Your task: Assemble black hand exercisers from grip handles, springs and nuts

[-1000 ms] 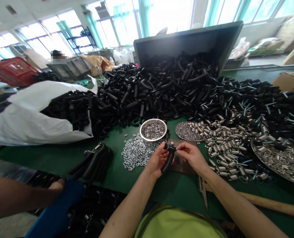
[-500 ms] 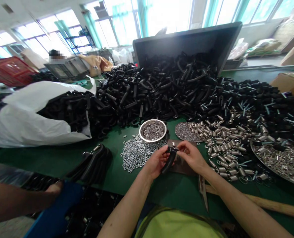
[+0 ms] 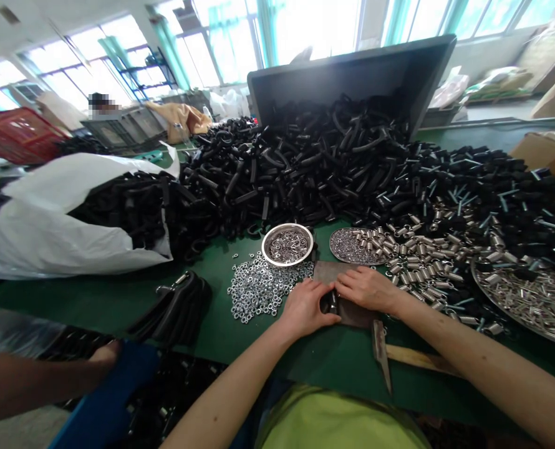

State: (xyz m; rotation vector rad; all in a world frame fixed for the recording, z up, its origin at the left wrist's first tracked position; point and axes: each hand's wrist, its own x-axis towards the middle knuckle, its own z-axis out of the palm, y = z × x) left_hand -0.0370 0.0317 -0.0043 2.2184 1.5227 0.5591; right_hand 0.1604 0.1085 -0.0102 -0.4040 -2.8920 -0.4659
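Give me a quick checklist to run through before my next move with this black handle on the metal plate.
1. Black handle lying on the metal plate: ok.
2. Left hand pressing on the handle: ok.
3. Right hand at the handle's other side: ok.
4. Small part seated in the handle's end: cannot tell, the fingers hide it.
5. Hammer close to the right wrist: ok.
6. Bowl of washers just beyond the plate: ok.

No readable text, label, brand or number anywhere around my metal plate [image 3: 352, 312], not one.
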